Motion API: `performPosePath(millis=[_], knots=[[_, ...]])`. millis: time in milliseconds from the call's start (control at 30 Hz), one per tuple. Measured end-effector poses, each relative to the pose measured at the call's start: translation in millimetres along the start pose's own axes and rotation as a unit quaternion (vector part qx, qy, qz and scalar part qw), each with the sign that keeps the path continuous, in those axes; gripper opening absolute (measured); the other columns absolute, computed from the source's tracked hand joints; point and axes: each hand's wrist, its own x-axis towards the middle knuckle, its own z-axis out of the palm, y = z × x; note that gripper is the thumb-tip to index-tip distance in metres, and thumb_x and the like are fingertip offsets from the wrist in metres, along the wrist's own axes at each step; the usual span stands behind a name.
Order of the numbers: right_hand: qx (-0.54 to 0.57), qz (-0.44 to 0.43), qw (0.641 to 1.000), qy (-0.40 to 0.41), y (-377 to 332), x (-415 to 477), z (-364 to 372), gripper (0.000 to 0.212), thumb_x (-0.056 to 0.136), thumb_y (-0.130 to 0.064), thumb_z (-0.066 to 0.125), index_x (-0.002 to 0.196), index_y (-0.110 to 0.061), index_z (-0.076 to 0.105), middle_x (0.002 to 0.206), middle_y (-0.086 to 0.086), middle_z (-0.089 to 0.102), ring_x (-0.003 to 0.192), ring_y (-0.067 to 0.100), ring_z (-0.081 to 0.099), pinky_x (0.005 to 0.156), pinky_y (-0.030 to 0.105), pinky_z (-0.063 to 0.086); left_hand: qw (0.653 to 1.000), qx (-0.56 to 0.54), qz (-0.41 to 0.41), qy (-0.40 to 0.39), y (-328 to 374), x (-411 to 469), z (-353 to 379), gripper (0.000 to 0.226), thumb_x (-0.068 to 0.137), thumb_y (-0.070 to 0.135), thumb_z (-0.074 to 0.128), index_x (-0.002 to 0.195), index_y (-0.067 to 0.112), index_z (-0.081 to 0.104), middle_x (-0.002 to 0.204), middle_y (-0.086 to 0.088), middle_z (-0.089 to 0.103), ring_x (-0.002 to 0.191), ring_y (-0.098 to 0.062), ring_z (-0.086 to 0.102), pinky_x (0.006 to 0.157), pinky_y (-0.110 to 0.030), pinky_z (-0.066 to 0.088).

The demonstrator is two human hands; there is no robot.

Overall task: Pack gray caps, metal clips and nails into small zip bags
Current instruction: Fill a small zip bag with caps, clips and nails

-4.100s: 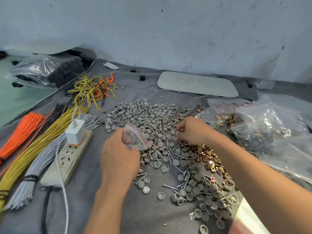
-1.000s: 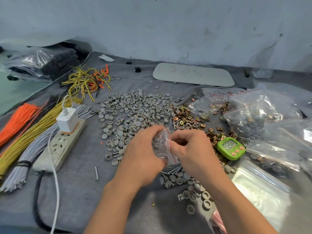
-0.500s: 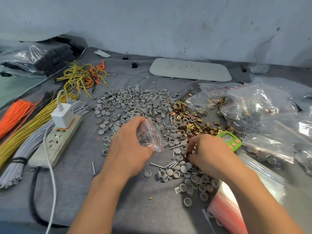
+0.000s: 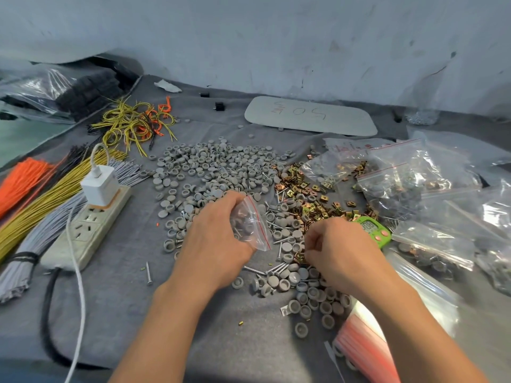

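Item 1: small zip bag (image 4: 250, 225). Clear plastic with 1 red line along its mouth edge. The left hand (image 4: 218, 239) grips it from the left with fingers curled round its body, and it is lifted just above the gray cloth (image 4: 124, 286). The red edge faces the right hand (image 4: 343, 252). Gray shapes show through the plastic; their count cannot be told.

Item 2: right hand. Near the bag, not touching it. Knuckles up, fingers (image 4: 312, 244) curled down onto the loose parts. Whether they pinch anything cannot be told.

Item 3: gray caps (image 4: 215, 167). Round and shallow, some with the hollow side up, in a wide heap beyond both hands and a smaller scatter under the right wrist.

Item 4: metal clips (image 4: 301, 189). Brass-coloured and squarish, heaped just beyond the right hand.

Item 5: nails (image 4: 276, 268). Silver, lying among the caps between the hands.

Item 6: filled bags (image 4: 392, 183), piled at the right, with a green timer (image 4: 372, 229) beside the right hand.
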Motion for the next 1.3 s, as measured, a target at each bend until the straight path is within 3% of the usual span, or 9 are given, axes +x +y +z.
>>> performPosePath(millis=[167, 300, 467, 600, 700, 800, 1067, 1200, 1300], knots=[[0.290, -0.043, 0.950, 0.111, -10.9, -3.6, -10.3, 0.017, 0.084, -0.026, 0.084, 0.072, -0.029, 0.073, 0.064, -0.017, 0.071, 0.057, -0.001, 0.064, 0.050, 0.009, 0.044, 0.999, -0.002, 0.026, -0.021, 10.5, -2.5, 7.4, 0.064, 0.066, 0.037, 0.087, 0.117, 0.050, 0.049, 0.099, 0.023, 0.058, 0.089, 0.007, 0.052, 0.068, -0.015, 0.037], [0.334, -0.063, 0.937, 0.077, -24.3, -4.3, -5.7, 0.013, 0.085, -0.019, 0.082, 0.076, -0.027, 0.078, 0.067, -0.012, 0.074, 0.059, 0.002, 0.068, 0.053, 0.013, 0.047, 0.997, -0.025, 0.055, -0.040, 22.4, -4.0, 12.3, 0.059, 0.060, 0.050, 0.077, 0.112, 0.050, 0.049, 0.099, 0.026, 0.057, 0.093, 0.008, 0.053, 0.068, -0.013, 0.037], [0.396, -0.056, 0.916, 0.043, -27.5, -1.4, -7.5, 0.020, 0.088, -0.011, 0.072, 0.083, -0.028, 0.082, 0.071, -0.009, 0.077, 0.057, 0.002, 0.067, 0.053, 0.019, 0.049, 0.997, -0.055, 0.046, -0.037, 25.1, -4.0, 13.0, 0.057, 0.063, 0.044, 0.085, 0.108, 0.051, 0.052, 0.094, 0.025, 0.062, 0.089, 0.007, 0.058, 0.064, -0.012, 0.040], [0.286, -0.001, 0.949, 0.132, -16.2, 3.7, -12.2, 0.021, 0.088, -0.016, 0.071, 0.078, -0.033, 0.080, 0.067, -0.018, 0.073, 0.055, 0.000, 0.065, 0.050, 0.015, 0.048, 0.997, -0.066, 0.028, 0.001, 21.1, -3.2, 10.2, 0.052, 0.065, 0.036, 0.087, 0.103, 0.048, 0.055, 0.089, 0.022, 0.065, 0.082, 0.004, 0.061, 0.060, -0.011, 0.041], [0.086, -0.012, 0.996, 0.030, -14.9, 2.5, -2.0, 0.012, 0.090, -0.025, 0.068, 0.086, -0.029, 0.078, 0.077, -0.012, 0.075, 0.069, 0.010, 0.071, 0.066, 0.028, 0.062, 0.997, -0.069, 0.004, 0.039, 17.2, -1.9, 7.1, 0.052, 0.069, 0.033, 0.089, 0.105, 0.047, 0.056, 0.097, 0.017, 0.066, 0.086, -0.002, 0.062, 0.072, -0.026, 0.049], [-0.020, -0.012, 0.999, -0.049, -22.7, 1.2, 12.3, 0.017, 0.091, -0.035, 0.066, 0.087, -0.021, 0.072, 0.081, 0.000, 0.071, 0.077, 0.026, 0.067, 0.064, 0.031, 0.053, 0.995, -0.060, -0.002, 0.075, 14.7, -2.0, 1.4, 0.053, 0.069, 0.032, 0.087, 0.110, 0.045, 0.057, 0.100, 0.016, 0.065, 0.092, -0.008, 0.061, 0.079, -0.034, 0.051], [-0.019, -0.047, 0.999, -0.010, -20.5, -6.0, 17.3, 0.011, 0.091, -0.037, 0.065, 0.088, -0.027, 0.064, 0.083, -0.007, 0.067, 0.084, 0.024, 0.063, 0.077, 0.033, 0.041, 0.997, -0.019, 0.004, 0.072, 7.4, -0.1, -0.1, 0.059, 0.068, 0.030, 0.087, 0.115, 0.045, 0.055, 0.097, 0.019, 0.058, 0.092, -0.011, 0.055, 0.076, -0.031, 0.041], [0.182, -0.026, 0.978, 0.093, -16.2, -4.1, 10.3, 0.011, 0.096, -0.034, 0.067, 0.086, -0.033, 0.070, 0.070, -0.016, 0.067, 0.063, 0.001, 0.060, 0.055, 0.018, 0.044, 0.999, 0.015, 0.014, 0.028, 10.1, -0.7, 5.2, 0.066, 0.070, 0.031, 0.087, 0.122, 0.049, 0.051, 0.106, 0.019, 0.058, 0.098, -0.008, 0.055, 0.080, -0.029, 0.044], [0.292, -0.042, 0.949, 0.110, -17.8, -2.4, 3.4, 0.017, 0.095, -0.032, 0.070, 0.081, -0.031, 0.078, 0.065, -0.019, 0.068, 0.053, 0.002, 0.057, 0.048, 0.015, 0.042, 0.999, 0.013, 0.040, -0.003, 15.2, -2.1, 11.5, 0.068, 0.072, 0.034, 0.087, 0.126, 0.049, 0.050, 0.105, 0.024, 0.052, 0.099, -0.001, 0.049, 0.077, -0.014, 0.037]])
